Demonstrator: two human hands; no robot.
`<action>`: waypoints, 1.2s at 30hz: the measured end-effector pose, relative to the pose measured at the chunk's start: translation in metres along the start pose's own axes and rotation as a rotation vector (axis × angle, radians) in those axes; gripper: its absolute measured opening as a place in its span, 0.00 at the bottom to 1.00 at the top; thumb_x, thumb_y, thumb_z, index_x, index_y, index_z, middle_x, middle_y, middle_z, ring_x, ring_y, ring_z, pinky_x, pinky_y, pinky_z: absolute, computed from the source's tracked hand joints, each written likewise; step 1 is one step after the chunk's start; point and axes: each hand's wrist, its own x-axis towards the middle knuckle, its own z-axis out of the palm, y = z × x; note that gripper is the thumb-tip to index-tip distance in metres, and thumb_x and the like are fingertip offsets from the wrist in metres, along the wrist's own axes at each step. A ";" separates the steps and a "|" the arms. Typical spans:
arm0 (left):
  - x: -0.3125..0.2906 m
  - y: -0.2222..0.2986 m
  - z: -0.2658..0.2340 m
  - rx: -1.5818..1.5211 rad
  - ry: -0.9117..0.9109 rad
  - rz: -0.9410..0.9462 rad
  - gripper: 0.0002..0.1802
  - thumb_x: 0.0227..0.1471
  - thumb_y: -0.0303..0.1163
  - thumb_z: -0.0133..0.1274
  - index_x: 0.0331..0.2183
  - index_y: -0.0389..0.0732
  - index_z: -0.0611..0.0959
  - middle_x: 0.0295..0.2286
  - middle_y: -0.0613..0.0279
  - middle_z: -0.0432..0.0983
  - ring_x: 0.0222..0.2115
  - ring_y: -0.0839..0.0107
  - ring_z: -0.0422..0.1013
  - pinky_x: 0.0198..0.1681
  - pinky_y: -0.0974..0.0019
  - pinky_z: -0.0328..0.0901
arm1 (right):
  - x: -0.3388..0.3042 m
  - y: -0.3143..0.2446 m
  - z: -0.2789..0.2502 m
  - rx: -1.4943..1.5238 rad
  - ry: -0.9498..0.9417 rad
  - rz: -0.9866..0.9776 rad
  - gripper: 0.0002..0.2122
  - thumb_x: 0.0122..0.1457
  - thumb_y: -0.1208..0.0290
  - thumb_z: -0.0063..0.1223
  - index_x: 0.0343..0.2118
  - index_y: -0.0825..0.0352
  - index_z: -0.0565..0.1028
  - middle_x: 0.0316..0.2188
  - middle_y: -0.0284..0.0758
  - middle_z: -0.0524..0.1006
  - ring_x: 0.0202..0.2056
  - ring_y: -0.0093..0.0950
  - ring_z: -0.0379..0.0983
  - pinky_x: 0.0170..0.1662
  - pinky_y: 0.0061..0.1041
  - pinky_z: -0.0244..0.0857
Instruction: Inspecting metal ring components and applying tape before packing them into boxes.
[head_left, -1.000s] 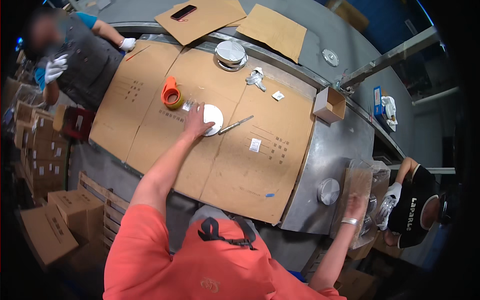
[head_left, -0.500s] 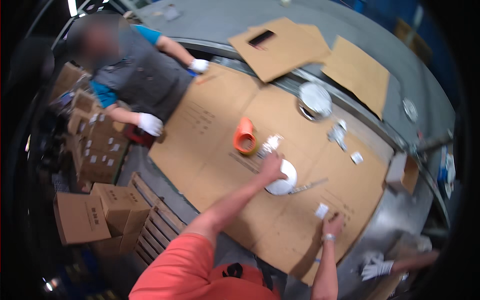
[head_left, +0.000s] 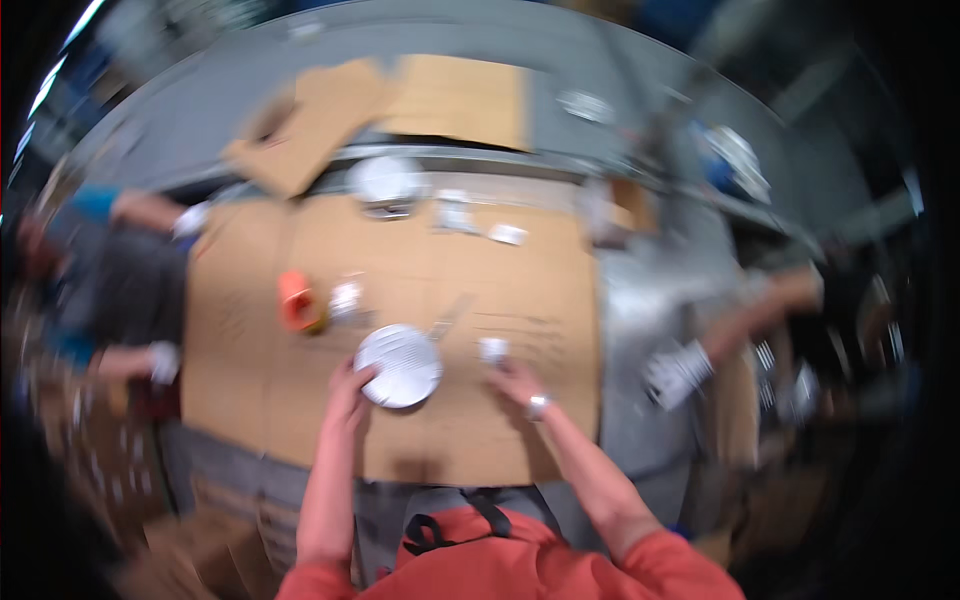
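Observation:
My left hand (head_left: pixel 350 392) grips the near left edge of a round white disc-shaped piece (head_left: pixel 402 368) with a ribbed-looking face, thumb on top. Just right of it, my right hand (head_left: pixel 515 382) has its fingers drawn together at the near edge of a small white slip (head_left: pixel 493 348); blur softens the contact. A thin greyish strip (head_left: pixel 452 315) lies beyond the disc. Farther left are a shiny clear packet (head_left: pixel 346 298) and an orange hollow tube-like thing (head_left: pixel 297 300) with a yellowish ring at its base.
Cardboard (head_left: pixel 440 270) covers the table. Toward its far edge are a round silvery-white stack (head_left: pixel 388 182), a plastic-wrapped piece (head_left: pixel 455 215) and a white packet (head_left: pixel 508 234). An open box (head_left: pixel 615 210) stands at right. Co-workers' gloved hands show left (head_left: pixel 163 362) and right (head_left: pixel 680 375).
The view has swung right. My left hand has shifted from the disc's far left to its near left edge. My right hand has moved up to the white slip.

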 end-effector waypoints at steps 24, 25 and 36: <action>-0.180 -0.144 0.294 0.328 -0.680 -0.048 0.36 0.49 0.18 0.51 0.60 0.35 0.61 0.52 0.57 0.68 0.55 0.65 0.63 0.58 0.61 0.58 | -0.322 0.132 -0.145 0.395 0.547 -0.733 0.14 0.56 0.76 0.55 0.46 0.69 0.73 0.37 0.32 0.77 0.40 0.24 0.73 0.43 0.25 0.67; -0.183 -0.144 0.297 0.210 -0.650 -0.143 0.37 0.49 0.22 0.52 0.61 0.37 0.61 0.52 0.58 0.68 0.54 0.65 0.64 0.58 0.59 0.58 | -0.321 0.131 -0.150 0.152 0.627 -0.893 0.14 0.52 0.79 0.56 0.44 0.67 0.73 0.37 0.33 0.77 0.40 0.28 0.74 0.44 0.28 0.66; -0.146 -0.185 0.241 0.378 -0.390 -0.179 0.32 0.56 0.32 0.50 0.60 0.33 0.61 0.53 0.47 0.67 0.49 0.62 0.70 0.54 0.60 0.65 | -0.225 0.225 -0.219 -0.371 1.115 -0.802 0.08 0.46 0.82 0.53 0.32 0.66 0.75 0.33 0.41 0.77 0.40 0.43 0.72 0.45 0.39 0.64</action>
